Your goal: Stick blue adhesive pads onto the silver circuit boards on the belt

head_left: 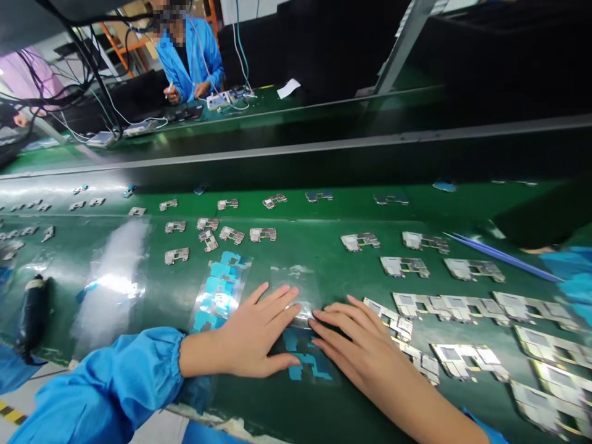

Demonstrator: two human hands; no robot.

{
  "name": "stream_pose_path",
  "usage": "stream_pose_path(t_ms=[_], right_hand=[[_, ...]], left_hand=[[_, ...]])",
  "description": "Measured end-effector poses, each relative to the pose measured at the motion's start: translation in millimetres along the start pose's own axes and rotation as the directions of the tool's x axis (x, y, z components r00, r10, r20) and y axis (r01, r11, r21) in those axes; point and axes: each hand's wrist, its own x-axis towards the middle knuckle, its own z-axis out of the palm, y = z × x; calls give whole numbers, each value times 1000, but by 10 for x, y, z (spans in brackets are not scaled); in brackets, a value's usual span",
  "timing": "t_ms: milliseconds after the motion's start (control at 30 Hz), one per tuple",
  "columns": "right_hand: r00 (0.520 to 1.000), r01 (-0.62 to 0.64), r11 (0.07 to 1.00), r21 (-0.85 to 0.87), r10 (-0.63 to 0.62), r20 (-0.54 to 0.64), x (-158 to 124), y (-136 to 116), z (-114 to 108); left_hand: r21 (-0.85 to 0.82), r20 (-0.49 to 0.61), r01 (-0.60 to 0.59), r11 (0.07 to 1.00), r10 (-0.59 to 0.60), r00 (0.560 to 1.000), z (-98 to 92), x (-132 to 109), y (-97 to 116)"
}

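Note:
My left hand (247, 333) lies flat on a clear plastic film (298, 308), and my right hand (356, 345) rests on the same film from the other side. Their fingertips almost meet. Blue pieces (305, 361) show through the film beneath my palms. Just left of my left hand, a second clear sheet of blue pieces (219, 293) lies on the green conveyor belt (319, 246). Several bare phone circuit boards (462, 361) sit in rows close to my right hand. Farther right lie blue tweezers (504, 258).
A black cylindrical bottle (32, 314) lies at the belt's left side. A metal rail (296, 148) runs behind the belt. Beyond it, a co-worker in a blue coat (189, 58) sits at a green bench with electronic test units (226, 98) and cables. A dark sleeve (541, 213) intrudes at right.

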Motion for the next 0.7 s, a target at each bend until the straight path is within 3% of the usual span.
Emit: stream_pose_path(t_ms=[233,433,700], right_hand=[[999,35,999,30,-34,-32,-25,-37,-51],[1000,10,998,-65,-11,-13,-16,5,-20],[995,73,997,-4,-73,-63,-5,-25,-5]], left_hand=[[-20,-3,-6,1000,6,1000,-1,-23,14],[-16,-4,-12,1000,12,1000,10,-29,-1],[-27,-17,-14,1000,13,1000,18,-68,15]])
